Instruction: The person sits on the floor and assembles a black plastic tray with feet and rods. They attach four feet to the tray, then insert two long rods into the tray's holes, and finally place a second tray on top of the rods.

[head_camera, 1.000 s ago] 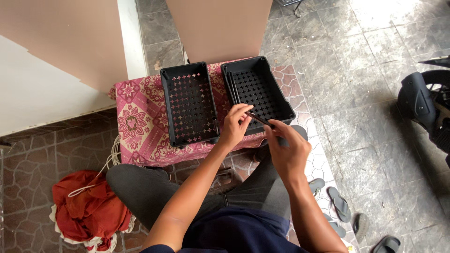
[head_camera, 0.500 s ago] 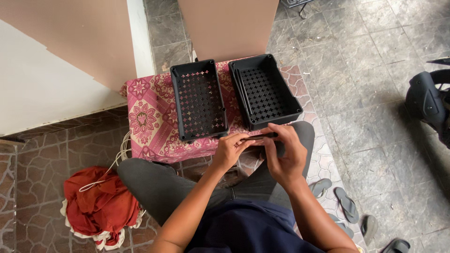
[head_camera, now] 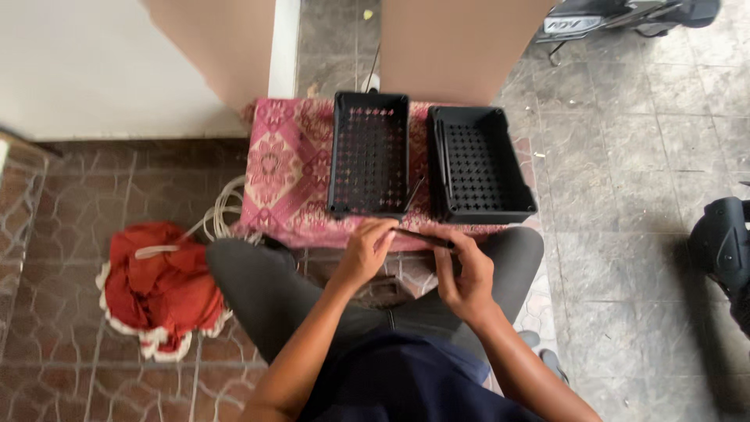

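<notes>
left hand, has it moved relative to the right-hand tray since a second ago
Yes. The left hand was over the near left corner of the right tray; now it is off the tray, nearer the person, below the left tray, holding the thin dark strip.

Grey stone-tile floor (head_camera: 625,141), white wall (head_camera: 117,62), daylight.

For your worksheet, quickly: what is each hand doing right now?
Left hand: closed on one end of the thin black strip.
Right hand: closed on its other end.
</notes>
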